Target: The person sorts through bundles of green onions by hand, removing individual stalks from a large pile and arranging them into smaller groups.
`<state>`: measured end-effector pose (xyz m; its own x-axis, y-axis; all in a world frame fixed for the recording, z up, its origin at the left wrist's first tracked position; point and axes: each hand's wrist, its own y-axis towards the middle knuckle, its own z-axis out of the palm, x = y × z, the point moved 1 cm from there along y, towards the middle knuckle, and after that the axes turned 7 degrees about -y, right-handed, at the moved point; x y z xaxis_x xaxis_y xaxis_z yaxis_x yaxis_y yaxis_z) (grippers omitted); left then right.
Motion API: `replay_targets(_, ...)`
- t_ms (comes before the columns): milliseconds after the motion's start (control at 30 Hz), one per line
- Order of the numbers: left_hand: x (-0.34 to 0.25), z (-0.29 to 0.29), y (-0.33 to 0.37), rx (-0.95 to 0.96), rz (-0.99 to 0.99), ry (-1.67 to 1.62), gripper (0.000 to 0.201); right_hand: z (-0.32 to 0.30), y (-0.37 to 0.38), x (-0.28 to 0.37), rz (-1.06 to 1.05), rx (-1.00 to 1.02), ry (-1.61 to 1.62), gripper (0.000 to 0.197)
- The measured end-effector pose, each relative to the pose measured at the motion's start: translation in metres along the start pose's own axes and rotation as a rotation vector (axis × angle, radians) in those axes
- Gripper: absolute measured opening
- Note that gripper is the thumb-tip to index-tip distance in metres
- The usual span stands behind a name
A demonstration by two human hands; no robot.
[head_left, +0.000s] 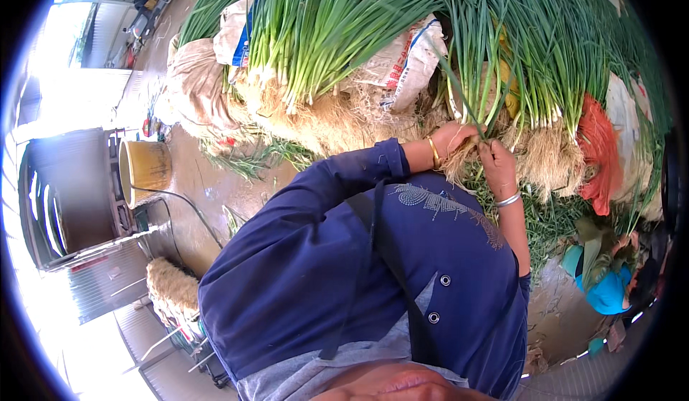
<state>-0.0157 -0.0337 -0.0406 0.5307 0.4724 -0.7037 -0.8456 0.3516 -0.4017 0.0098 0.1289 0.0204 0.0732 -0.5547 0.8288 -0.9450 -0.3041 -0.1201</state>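
My left hand (452, 140), with a gold bangle at its wrist, is closed around the root end of a small bunch of scallions (470, 89). Pale roots (459, 163) hang below its fingers. Close against it, my right hand (499, 166), wearing a silver bangle, has its fingers pinched on a green scallion leaf (477, 125) that crosses the bunch. The leaf's exact path between the hands is partly hidden by the fingers. Beyond both hands lies a large heap of scallions (316, 35), white stems and roots toward me.
Woven sacks (409, 64) lie among the scallions, and a red mesh bag (597, 153) hangs at the right. Loose green trimmings (545, 211) cover the ground nearby. A yellow bucket (149, 168) stands left, beside a dark cable (190, 218). A blue item (608, 290) sits lower right.
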Motion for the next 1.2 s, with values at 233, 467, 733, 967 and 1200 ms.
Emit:
replay_targets(233, -0.051, -0.031, 0.011, -0.070, -0.042, -0.044, 0.020, -0.036, -0.071, -0.092, 0.251, 0.041, 0.314, 0.025)
replay_targets(467, -0.055, -0.012, -0.002, 0.530, -0.304, -0.522, 0.014, -0.033, -0.167, -0.246, 0.284, 0.542, -0.906, 0.015)
replay_targets(733, -0.018, 0.016, 0.009, -0.069, -0.369, -0.187, 0.021, -0.037, 0.042, -0.112, 0.522, -0.167, -0.141, 0.028)
replay_targets(967, 0.015, -0.037, 0.010, 0.128, -0.134, 0.369, 0.022, -0.008, 0.071, -0.040, 0.223, -0.017, -0.064, 0.039)
replay_targets(1200, -0.021, 0.014, -0.003, -0.015, -0.393, 0.098, 0.027, -0.015, 0.089, 0.001, 0.208, -0.379, 0.031, 0.033)
